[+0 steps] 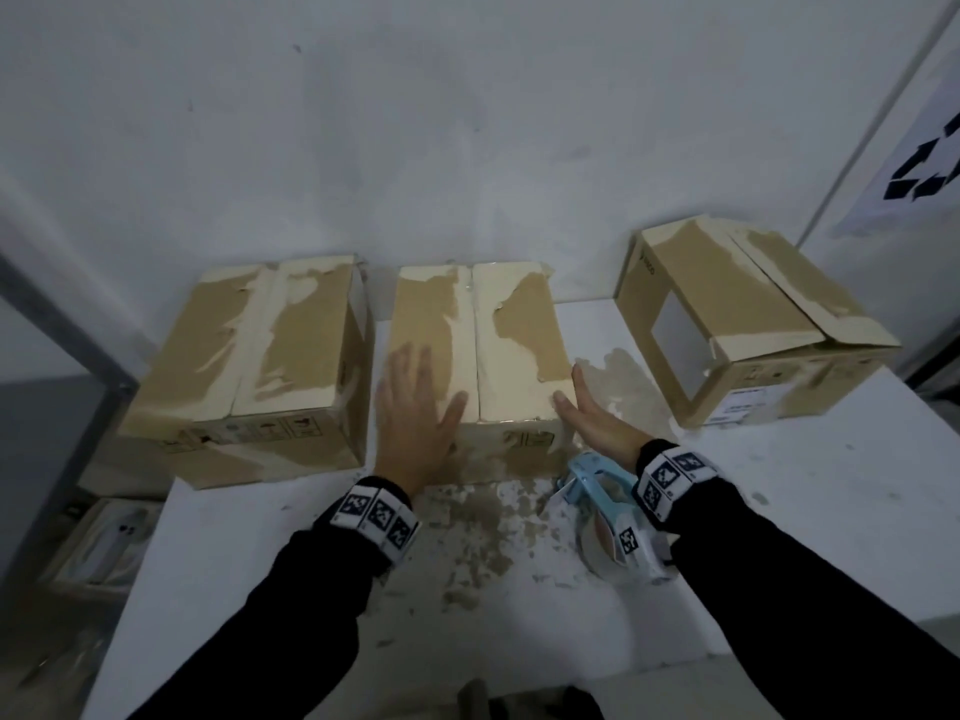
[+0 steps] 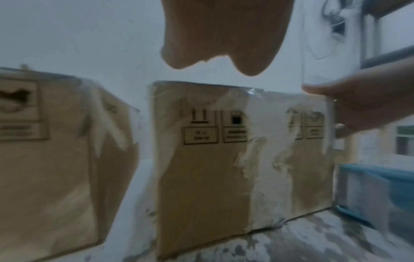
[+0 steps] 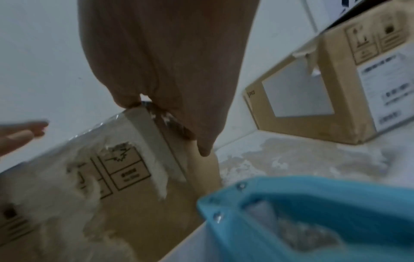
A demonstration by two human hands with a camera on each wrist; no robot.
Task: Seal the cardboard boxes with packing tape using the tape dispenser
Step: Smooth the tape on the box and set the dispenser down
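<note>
Both hands [image 1: 415, 407] flank middle box [image 1: 478, 350]

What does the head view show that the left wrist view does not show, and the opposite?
Only the head view shows the right box with its loose flap, the box tops, and both wristbands. Only the left wrist view shows the printed symbols on the middle box front and a window. Both show the middle box, the left box, both hands, left hand and right hand, open, and the blue dispenser.

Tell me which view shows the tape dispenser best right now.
Head view: the blue tape dispenser lies on the table, partly under the right wrist. The right wrist view shows only its blurred blue frame close up; the left wrist view catches a blurred edge.
</note>
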